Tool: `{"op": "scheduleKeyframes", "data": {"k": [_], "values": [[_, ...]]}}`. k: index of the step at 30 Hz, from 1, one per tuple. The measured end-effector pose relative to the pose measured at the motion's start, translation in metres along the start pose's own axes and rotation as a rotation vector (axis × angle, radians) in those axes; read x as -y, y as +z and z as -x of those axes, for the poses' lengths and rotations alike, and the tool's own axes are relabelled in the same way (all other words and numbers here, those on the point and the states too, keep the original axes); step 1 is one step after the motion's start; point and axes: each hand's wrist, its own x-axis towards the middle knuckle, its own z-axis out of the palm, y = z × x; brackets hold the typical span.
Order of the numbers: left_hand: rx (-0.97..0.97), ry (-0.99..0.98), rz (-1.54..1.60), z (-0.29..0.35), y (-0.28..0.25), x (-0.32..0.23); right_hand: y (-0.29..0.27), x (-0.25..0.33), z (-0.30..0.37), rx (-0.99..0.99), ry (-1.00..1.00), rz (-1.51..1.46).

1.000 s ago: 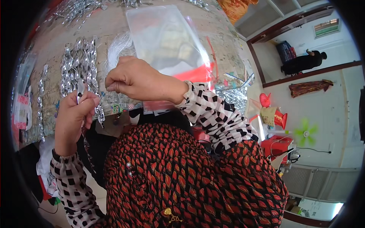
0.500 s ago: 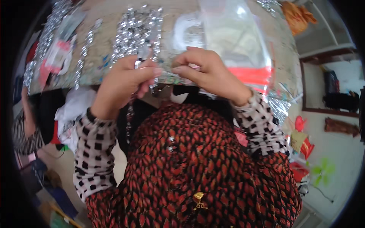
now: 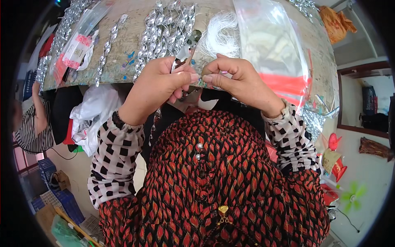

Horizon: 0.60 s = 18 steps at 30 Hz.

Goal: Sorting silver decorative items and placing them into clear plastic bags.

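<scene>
My left hand [image 3: 162, 84] is closed around a shiny silver twisted strip [image 3: 178, 65]; one part sticks up above the fingers and a length hangs below the wrist. My right hand [image 3: 242, 82] is pinched, its thumb and forefinger almost meeting the left fingertips. What lies in that pinch is too small to make out. Just beyond the hands, several silver twisted strips [image 3: 164, 29] lie side by side on the worn table [image 3: 123, 53]. A loose coil of white string [image 3: 220, 35] rests to their right.
Clear plastic bags [image 3: 267, 37] with a red band cover the table's right part. A single twisted strip [image 3: 106, 51] and a pink-and-white packet [image 3: 78, 50] lie on the left. White plastic bags [image 3: 92, 117] hang below the edge. Another person in a striped top [image 3: 35, 127] is at far left.
The view has shifted, so the table and hands appear farther right. My fingertips have come closer together. The left hand still grips the silver strip.
</scene>
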Motion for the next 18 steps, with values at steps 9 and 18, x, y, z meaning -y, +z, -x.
{"op": "scheduleKeyframes", "data": {"k": [9, 18], "values": [[0.027, -0.049, -0.020, 0.004, 0.011, 0.028, -0.011, 0.005, 0.006, -0.317, 0.053, -0.274], [0.147, -0.011, 0.176, 0.002, 0.021, 0.027, 0.008, 0.010, 0.006, -0.221, 0.168, -0.344]]}}
